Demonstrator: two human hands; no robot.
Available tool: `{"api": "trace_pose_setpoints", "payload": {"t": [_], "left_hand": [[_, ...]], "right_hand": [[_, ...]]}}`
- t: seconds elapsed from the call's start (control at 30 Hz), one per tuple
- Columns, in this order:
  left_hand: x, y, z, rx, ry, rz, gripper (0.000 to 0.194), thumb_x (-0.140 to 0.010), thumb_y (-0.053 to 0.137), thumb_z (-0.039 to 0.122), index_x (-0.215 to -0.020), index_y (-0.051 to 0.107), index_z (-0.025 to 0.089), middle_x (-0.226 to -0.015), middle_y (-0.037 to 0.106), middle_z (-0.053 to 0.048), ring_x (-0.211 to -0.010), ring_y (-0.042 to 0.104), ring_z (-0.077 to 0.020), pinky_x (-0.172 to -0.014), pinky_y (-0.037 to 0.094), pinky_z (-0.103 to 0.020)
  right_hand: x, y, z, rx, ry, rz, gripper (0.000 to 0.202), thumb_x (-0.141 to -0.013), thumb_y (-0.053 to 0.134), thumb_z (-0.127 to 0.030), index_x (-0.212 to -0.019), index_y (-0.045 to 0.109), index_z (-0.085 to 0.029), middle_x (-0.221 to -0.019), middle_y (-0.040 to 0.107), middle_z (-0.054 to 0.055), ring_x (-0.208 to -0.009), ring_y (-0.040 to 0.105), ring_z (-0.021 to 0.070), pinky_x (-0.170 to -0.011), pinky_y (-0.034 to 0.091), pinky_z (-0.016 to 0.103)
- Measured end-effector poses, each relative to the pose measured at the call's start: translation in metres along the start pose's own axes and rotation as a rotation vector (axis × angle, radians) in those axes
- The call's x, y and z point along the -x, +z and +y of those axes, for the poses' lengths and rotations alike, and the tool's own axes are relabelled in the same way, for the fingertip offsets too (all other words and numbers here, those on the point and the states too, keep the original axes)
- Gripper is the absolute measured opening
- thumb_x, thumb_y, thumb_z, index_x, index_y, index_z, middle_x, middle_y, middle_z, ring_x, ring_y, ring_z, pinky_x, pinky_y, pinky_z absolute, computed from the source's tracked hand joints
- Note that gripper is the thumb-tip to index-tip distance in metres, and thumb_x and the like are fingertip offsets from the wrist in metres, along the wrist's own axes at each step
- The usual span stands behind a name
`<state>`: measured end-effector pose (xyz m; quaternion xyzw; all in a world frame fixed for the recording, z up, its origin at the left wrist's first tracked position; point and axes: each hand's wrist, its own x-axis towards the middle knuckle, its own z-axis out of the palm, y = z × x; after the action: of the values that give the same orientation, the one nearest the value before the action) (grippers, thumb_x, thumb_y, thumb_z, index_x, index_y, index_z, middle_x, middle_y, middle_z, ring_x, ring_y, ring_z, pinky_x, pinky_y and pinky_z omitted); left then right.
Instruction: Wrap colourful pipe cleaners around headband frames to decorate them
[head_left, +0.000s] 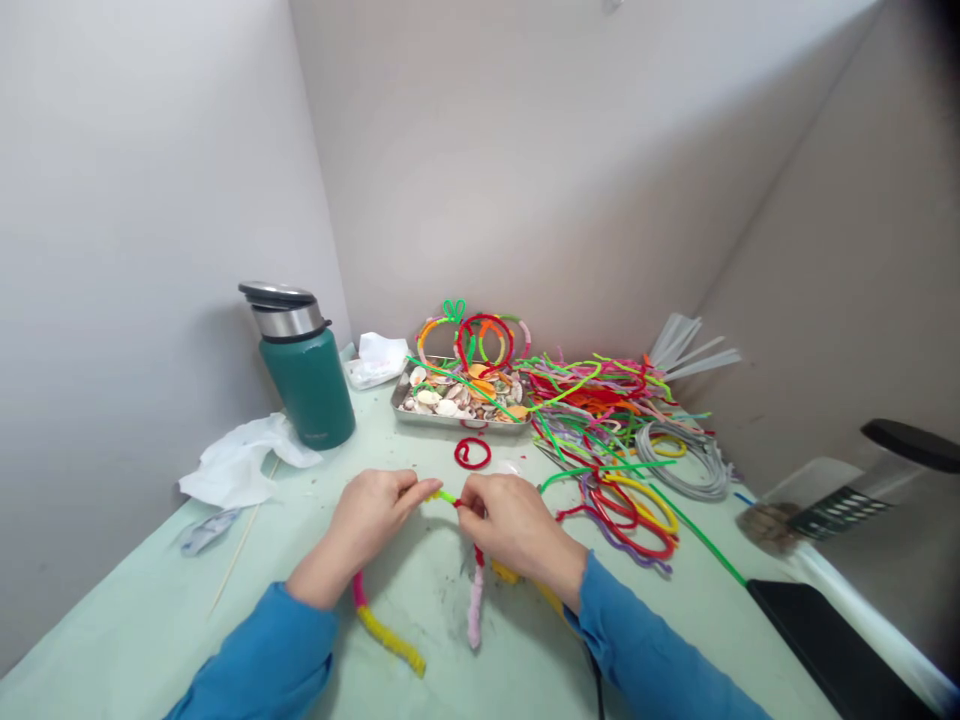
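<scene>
My left hand pinches one side of a multicoloured pipe cleaner strand, and my right hand pinches it a short way along. A bright green stretch of the strand shows between my fingertips, with red beside the right ones. Below my left wrist hangs a pink and yellow end. From under my right hand a red and pale pink end points down. Whether both ends belong to one strand is hidden by my hands. A small red pipe cleaner ring lies just beyond my hands.
Behind stands a metal tray of shells with pipe cleaner hoops. A tangled pile of pipe cleaners and a grey wire coil lie right. A green bottle and crumpled tissue sit left; a clear container stands far right.
</scene>
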<state>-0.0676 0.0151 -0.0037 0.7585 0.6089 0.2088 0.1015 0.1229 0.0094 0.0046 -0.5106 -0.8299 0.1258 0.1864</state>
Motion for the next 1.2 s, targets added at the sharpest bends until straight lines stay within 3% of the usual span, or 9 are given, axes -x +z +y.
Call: {"api": "trace_pose_setpoints", "payload": {"t": [0.23, 0.43, 0.67, 0.93, 1.1, 1.2], "left_hand": [[-0.002, -0.001, 0.0, 0.281, -0.079, -0.043, 0.053, -0.08, 0.04, 0.057, -0.047, 0.053, 0.018, -0.042, 0.046, 0.003, -0.046, 0.043, -0.0116, -0.049, 0.029, -0.022], [-0.002, -0.006, -0.001, 0.488, -0.317, -0.081, 0.061, -0.081, 0.027, 0.064, -0.077, 0.065, 0.015, -0.05, 0.059, 0.0, -0.037, 0.05, -0.0155, -0.042, 0.035, -0.025], [-0.003, -0.004, -0.001, 0.309, -0.176, -0.016, 0.045, -0.076, 0.047, 0.058, -0.058, 0.058, 0.017, -0.041, 0.048, 0.004, -0.044, 0.044, -0.0118, -0.046, 0.029, -0.021], [0.0, -0.004, 0.001, 0.281, -0.152, 0.007, 0.049, -0.079, 0.043, 0.058, -0.055, 0.055, 0.017, -0.046, 0.049, 0.004, -0.05, 0.043, -0.0112, -0.049, 0.028, -0.021], [-0.002, -0.002, 0.0, 0.262, -0.097, -0.03, 0.05, -0.078, 0.045, 0.056, -0.047, 0.049, 0.016, -0.042, 0.042, 0.005, -0.048, 0.039, -0.0101, -0.048, 0.025, -0.022], [-0.003, 0.0, -0.003, 0.351, -0.189, -0.102, 0.051, -0.075, 0.047, 0.059, -0.046, 0.045, 0.017, -0.036, 0.039, 0.005, -0.04, 0.036, -0.0093, -0.043, 0.023, -0.021]], "right_hand": [[0.0, -0.004, -0.001, -0.014, 0.006, -0.01, 0.012, -0.075, 0.051, -0.021, -0.075, 0.063, -0.02, -0.07, 0.067, 0.001, -0.065, 0.059, 0.0145, -0.057, 0.03, 0.023], [-0.003, -0.01, 0.002, 0.005, 0.072, -0.011, 0.013, -0.075, 0.051, -0.022, -0.075, 0.063, -0.02, -0.071, 0.067, 0.002, -0.066, 0.058, 0.0152, -0.058, 0.03, 0.024], [-0.004, -0.012, 0.005, -0.014, 0.118, 0.011, 0.013, -0.073, 0.05, -0.021, -0.071, 0.063, -0.02, -0.069, 0.067, 0.003, -0.066, 0.057, 0.0153, -0.058, 0.029, 0.024], [-0.003, -0.008, 0.005, -0.023, 0.091, 0.023, 0.013, -0.072, 0.05, -0.022, -0.071, 0.063, -0.02, -0.067, 0.067, 0.002, -0.063, 0.057, 0.0152, -0.055, 0.027, 0.024], [-0.002, -0.003, 0.004, -0.026, 0.028, 0.006, 0.012, -0.073, 0.05, -0.021, -0.071, 0.062, -0.02, -0.067, 0.067, 0.002, -0.063, 0.058, 0.0149, -0.055, 0.028, 0.024], [-0.001, -0.003, 0.003, -0.032, 0.005, -0.012, 0.011, -0.073, 0.05, -0.02, -0.07, 0.062, -0.02, -0.066, 0.066, 0.002, -0.062, 0.058, 0.0144, -0.055, 0.028, 0.023]]}}
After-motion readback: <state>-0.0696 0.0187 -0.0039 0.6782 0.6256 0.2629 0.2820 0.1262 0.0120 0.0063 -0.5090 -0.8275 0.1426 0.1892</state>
